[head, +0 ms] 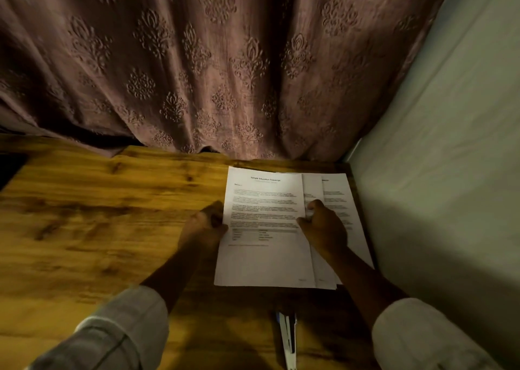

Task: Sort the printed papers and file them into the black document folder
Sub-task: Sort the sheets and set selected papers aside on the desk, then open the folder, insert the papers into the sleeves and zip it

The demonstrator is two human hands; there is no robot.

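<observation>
Printed papers [264, 229] lie on table [98, 215], curtain [197, 60] behind.

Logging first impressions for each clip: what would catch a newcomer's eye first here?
The white printed top sheet lies on a fanned stack of papers at the wooden table's right end, by the wall. The left hand and right hand grip its side edges. Behind hangs a brown embossed curtain.

Pale grey left sleeve [112, 333] and right sleeve [422, 338]; cuffs end mid-forearm; left hand [204, 226] and right hand [323, 229] bare.
</observation>
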